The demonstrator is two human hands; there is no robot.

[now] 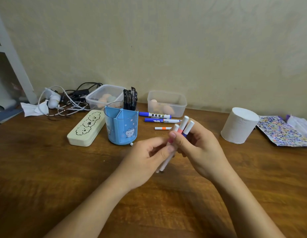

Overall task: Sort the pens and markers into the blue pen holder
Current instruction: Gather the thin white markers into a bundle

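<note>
Wooden brown tabletop (46,169) carries all items, set against a beige wall. Blue plastic pen holder with a cat print (121,128) stands upright left of centre, divided into compartments; black pens (130,99) stand in its rear compartment, the two front ones appear empty. Cream rectangular pencil case with cloud drawings (86,128) lies just beside the holder on its left. Behind these: a tangle of black and white cables (67,100), a crumpled white tissue (33,109), and two clear plastic containers (167,103) holding pale rounded objects. Two blue-capped whiteboard markers (154,115) lie side by side to the right of the holder, with a small white marker with an orange band (163,128) just in front of them. A white toilet paper roll (239,125) stands well to the right, near a multicoloured printed sheet (279,131).

Both forearms enter from the bottom edge and converge at centre, in front of and to the right of the holder. Right hand (199,150) is closed around a bundle of slim white markers with pink and purple bands (182,129), tips pointing up and away. Left hand (146,160) pinches the lower part of one marker of the bundle between thumb and fingers. The bundle is held clear of the tabletop and apart from the holder.
</note>
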